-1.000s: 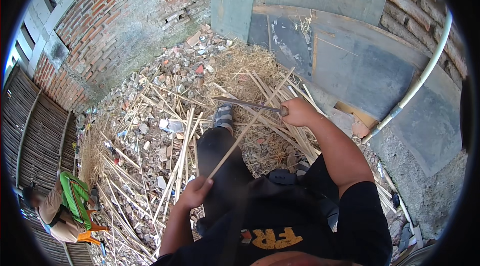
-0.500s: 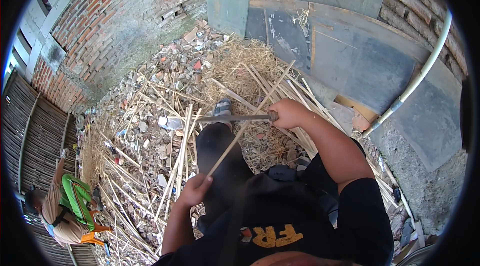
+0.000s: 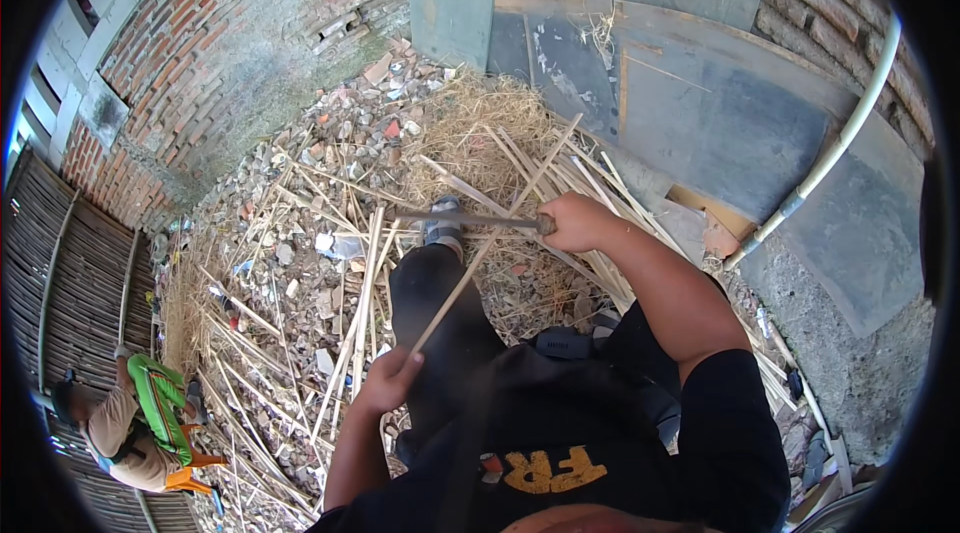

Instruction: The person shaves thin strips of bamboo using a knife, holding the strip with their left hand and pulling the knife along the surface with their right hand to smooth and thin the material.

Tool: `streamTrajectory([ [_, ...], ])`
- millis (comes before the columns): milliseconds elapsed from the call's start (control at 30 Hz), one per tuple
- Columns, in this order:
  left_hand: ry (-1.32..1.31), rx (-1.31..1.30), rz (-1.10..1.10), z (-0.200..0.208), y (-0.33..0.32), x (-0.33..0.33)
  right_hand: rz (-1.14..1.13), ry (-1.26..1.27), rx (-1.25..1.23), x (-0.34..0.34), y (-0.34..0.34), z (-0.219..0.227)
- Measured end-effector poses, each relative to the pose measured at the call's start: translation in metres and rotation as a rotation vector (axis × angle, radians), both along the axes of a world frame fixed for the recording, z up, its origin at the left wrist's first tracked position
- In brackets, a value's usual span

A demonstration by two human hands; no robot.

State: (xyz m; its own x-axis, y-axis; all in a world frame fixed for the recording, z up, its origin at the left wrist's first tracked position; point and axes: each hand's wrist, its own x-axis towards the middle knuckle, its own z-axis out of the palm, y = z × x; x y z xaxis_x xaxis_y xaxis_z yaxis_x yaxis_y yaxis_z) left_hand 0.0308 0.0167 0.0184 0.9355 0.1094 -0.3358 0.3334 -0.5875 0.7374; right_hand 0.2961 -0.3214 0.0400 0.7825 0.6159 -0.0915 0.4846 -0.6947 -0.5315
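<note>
My right hand (image 3: 574, 223) is closed round the handle of a long-bladed knife (image 3: 468, 220), whose dark blade points left above my shoe (image 3: 442, 223). In my left hand (image 3: 390, 379), closed on its near end, is a long bamboo strip (image 3: 450, 301). The strip slants away up to the right and passes the blade near its handle end; whether the edge touches it, I cannot tell. My left leg lies stretched out beneath both. Beyond the shoe, pale shavings (image 3: 490, 123) are heaped on the ground.
Loose bamboo strips (image 3: 362, 323) lie over the rubble (image 3: 310, 283) to the left, and more beside my right arm. Grey boards (image 3: 720, 123) lean at the far right, near a pale pole (image 3: 835, 153). A person (image 3: 135, 423) sits on an orange stool at left.
The blade has risen slightly and tilts a little differently against the strip. Both hands keep nearly the same place and grip. The seated person's arm and head have shifted.
</note>
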Motion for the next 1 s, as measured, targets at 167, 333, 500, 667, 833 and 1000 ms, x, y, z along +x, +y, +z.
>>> streamTrajectory([
  [167, 0.008, 0.021, -0.03, -0.005, 0.01, -0.001, 0.115, -0.055, -0.062, -0.009, 0.009, 0.013],
  [333, 0.029, -0.068, -0.032, -0.005, 0.008, 0.003, -0.04, 0.064, 0.042, 0.01, -0.011, 0.005],
  [500, -0.012, 0.002, -0.045, -0.006, 0.005, 0.002, -0.166, -0.133, -0.05, 0.009, -0.013, 0.004],
  [667, 0.007, -0.042, -0.022, -0.011, 0.014, -0.002, 0.092, -0.179, -0.197, -0.013, 0.01, 0.018],
  [833, 0.019, -0.186, 0.001, -0.017, 0.012, 0.001, -0.034, -0.002, 0.05, 0.02, -0.011, -0.016],
  [1000, -0.015, -0.079, -0.027, -0.005, 0.006, -0.003, -0.107, 0.014, 0.039, 0.009, -0.01, -0.002],
])
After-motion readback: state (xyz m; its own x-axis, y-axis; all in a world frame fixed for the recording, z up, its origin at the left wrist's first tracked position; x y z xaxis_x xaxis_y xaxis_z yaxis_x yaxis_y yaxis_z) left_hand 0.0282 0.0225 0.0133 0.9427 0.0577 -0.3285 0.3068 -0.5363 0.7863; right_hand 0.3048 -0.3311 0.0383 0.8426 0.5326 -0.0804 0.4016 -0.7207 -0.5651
